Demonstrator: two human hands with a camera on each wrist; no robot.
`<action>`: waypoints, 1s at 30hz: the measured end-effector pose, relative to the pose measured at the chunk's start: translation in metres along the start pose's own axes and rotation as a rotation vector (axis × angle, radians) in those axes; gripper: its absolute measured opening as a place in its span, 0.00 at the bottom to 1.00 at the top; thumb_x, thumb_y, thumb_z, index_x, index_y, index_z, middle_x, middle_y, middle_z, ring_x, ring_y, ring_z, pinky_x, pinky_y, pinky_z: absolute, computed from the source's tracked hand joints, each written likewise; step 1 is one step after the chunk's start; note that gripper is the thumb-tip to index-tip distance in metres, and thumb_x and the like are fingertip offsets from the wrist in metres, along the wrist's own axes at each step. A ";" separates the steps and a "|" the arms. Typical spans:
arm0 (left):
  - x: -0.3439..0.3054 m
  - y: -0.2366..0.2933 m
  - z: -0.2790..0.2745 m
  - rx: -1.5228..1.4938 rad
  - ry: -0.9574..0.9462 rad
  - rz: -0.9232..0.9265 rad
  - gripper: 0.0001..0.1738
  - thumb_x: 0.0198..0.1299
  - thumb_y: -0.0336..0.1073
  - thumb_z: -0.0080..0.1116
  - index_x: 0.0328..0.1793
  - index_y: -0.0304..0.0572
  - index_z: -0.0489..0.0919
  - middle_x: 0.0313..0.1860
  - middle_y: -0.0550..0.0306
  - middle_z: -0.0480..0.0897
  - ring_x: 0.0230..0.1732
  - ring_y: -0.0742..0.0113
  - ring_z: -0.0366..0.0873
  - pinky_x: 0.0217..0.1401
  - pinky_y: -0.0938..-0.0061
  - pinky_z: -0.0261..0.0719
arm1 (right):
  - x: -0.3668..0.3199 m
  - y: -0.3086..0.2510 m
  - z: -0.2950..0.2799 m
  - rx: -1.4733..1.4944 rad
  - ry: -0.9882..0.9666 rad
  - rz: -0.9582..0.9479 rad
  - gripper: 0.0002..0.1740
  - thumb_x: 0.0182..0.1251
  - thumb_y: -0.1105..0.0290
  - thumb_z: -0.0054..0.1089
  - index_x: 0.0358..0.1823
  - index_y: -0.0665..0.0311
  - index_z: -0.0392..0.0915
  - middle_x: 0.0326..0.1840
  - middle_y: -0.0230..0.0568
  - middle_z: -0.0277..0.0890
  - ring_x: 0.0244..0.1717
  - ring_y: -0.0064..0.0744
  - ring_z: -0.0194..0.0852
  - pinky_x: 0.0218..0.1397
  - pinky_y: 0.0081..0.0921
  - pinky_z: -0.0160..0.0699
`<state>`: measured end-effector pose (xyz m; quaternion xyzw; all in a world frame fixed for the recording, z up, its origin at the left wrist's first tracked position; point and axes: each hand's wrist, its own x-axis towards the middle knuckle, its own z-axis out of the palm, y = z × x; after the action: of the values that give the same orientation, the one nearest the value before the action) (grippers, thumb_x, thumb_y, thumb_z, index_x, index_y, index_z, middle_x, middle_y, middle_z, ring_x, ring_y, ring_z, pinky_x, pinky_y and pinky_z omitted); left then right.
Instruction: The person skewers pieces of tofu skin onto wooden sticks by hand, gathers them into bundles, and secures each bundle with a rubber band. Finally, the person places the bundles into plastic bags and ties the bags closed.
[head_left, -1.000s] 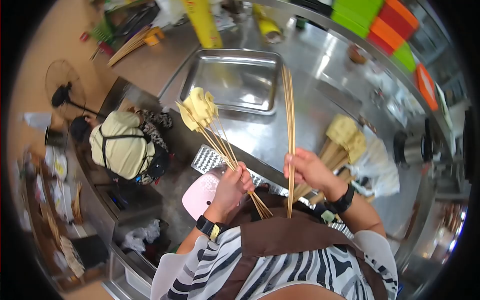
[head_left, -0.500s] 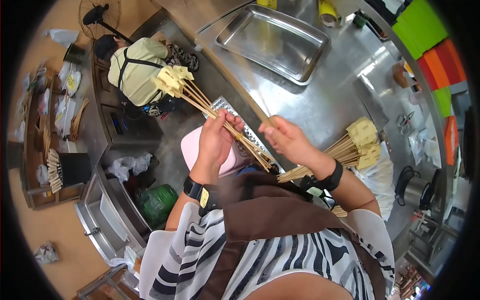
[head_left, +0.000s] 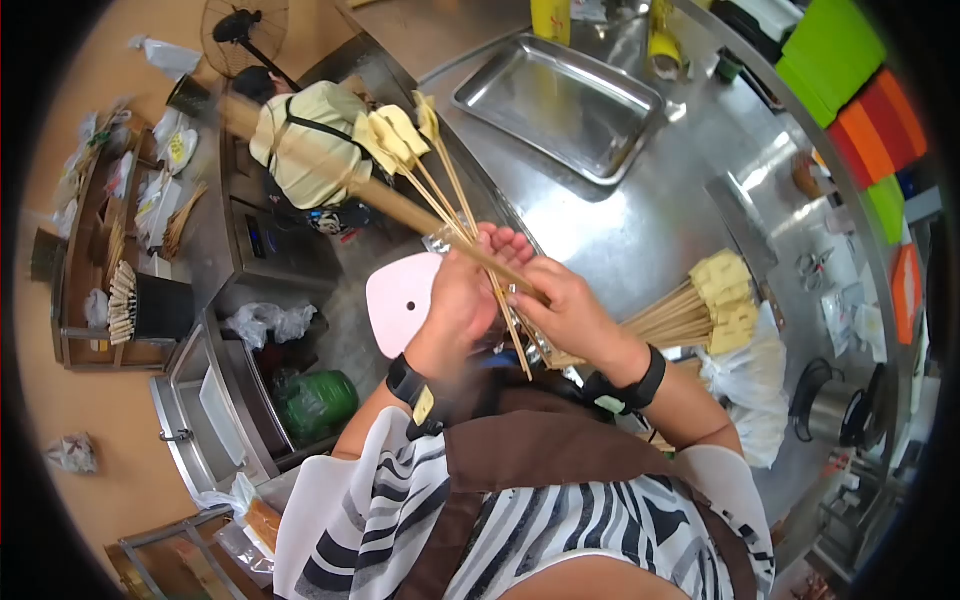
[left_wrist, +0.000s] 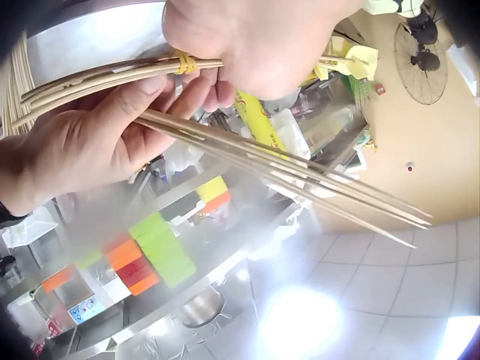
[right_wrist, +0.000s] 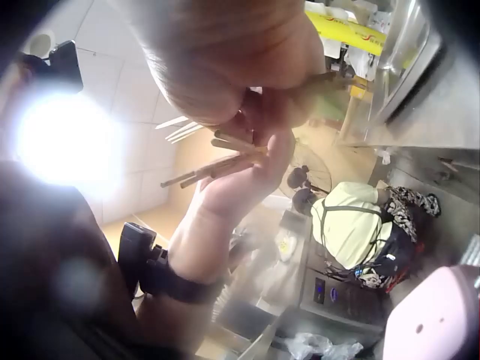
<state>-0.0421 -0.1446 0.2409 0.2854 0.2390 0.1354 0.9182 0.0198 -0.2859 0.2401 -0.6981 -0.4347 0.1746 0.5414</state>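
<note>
My left hand (head_left: 465, 295) holds several skewers (head_left: 425, 180) with folded pale-yellow sheets of food (head_left: 395, 135) on their upper ends, pointing up and left. In the left wrist view, a yellow rubber band (left_wrist: 185, 61) circles this bundle just beside the hand. Close against it, my right hand (head_left: 570, 305) grips several bare bamboo sticks (head_left: 400, 210), blurred in the head view and crossing over the food skewers. Their pointed ends stick out free in the left wrist view. The right thumb lies right by the banded bundle there. The right hand partly hides the skewers' lower ends.
Another pile of food skewers (head_left: 680, 305) lies on the steel counter at right, beside a white plastic bag (head_left: 750, 400). An oblong metal tray (head_left: 560, 105) is farther back. Below left is a pink stool (head_left: 402, 305). A person (head_left: 310, 140) sits bent over beyond it.
The hands have come together, and the bare sticks, upright a second ago, now slant left across the food skewers. The head view has turned, showing more of the left side.
</note>
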 end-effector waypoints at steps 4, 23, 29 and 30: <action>0.000 -0.001 0.004 -0.002 -0.012 0.020 0.04 0.68 0.34 0.49 0.41 0.44 0.69 0.29 0.64 0.70 0.32 0.71 0.70 0.49 0.68 0.76 | 0.001 -0.004 0.002 -0.067 0.042 -0.082 0.07 0.58 0.73 0.59 0.36 0.66 0.74 0.37 0.49 0.74 0.40 0.51 0.75 0.41 0.38 0.75; 0.024 0.174 -0.143 -0.030 0.106 0.200 0.02 0.68 0.32 0.46 0.43 0.46 0.70 0.20 0.70 0.62 0.18 0.80 0.55 0.18 0.83 0.52 | 0.058 -0.003 0.050 0.583 -0.620 0.275 0.05 0.69 0.69 0.55 0.42 0.62 0.74 0.35 0.26 0.72 0.30 0.13 0.66 0.33 0.14 0.67; -0.010 0.204 -0.173 -0.075 0.064 0.086 0.05 0.71 0.37 0.43 0.42 0.47 0.69 0.21 0.70 0.59 0.18 0.80 0.54 0.18 0.83 0.53 | 0.173 0.008 0.096 0.815 -0.191 0.494 0.06 0.71 0.66 0.49 0.40 0.60 0.69 0.28 0.30 0.71 0.16 0.14 0.57 0.16 0.13 0.53; -0.016 0.207 -0.178 -0.072 0.062 0.075 0.05 0.71 0.37 0.43 0.42 0.47 0.69 0.21 0.70 0.59 0.18 0.80 0.54 0.18 0.83 0.53 | 0.195 0.018 0.102 0.813 -0.171 0.540 0.06 0.71 0.66 0.48 0.40 0.60 0.68 0.28 0.32 0.71 0.16 0.14 0.56 0.16 0.13 0.52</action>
<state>-0.1706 0.0968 0.2396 0.2567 0.2515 0.1871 0.9143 0.0633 -0.0694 0.2323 -0.5013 -0.1779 0.5207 0.6677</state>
